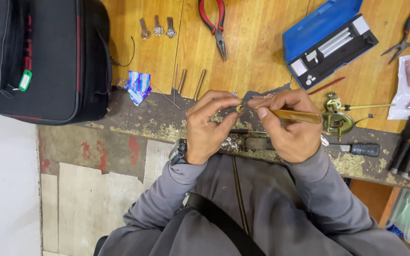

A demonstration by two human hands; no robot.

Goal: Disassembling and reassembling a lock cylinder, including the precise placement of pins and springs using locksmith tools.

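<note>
- My left hand (pixel 205 130) pinches a small brass part (pixel 239 108) between thumb and forefinger, the grip clamped on it just above the worktop (pixel 134 118) edge.
- My right hand (pixel 288 125) has its grip closed around a brass-handled tool (pixel 295 115), whose tip meets the small part where my two hands come together.
- I judge the work on the part to be mid-way: the tool is on it, so the fine step is in hand and not finished.
- The part is too small and too covered by my fingertips for me to tell what it is; it may be a lock piece or a key blank end.
- Brass-coloured filings lie along the worktop edge under my hands, which suggests a fair amount of cutting or filing is done here.
- A dark-handled tool (pixel 357 150) lies on the edge just beside my right wrist, untouched.
- A small brass fixture (pixel 336 118) stands near my right hand, apart from the part I hold.
- Three keys (pixel 157 28) lie in a row well away at the top, near the red pliers (pixel 216 26); nothing is being done to them now.
- The blue case (pixel 326 40) stands open with its pieces seated inside.
- What is left, as I judge it: finishing the part and setting the tool down.
</note>
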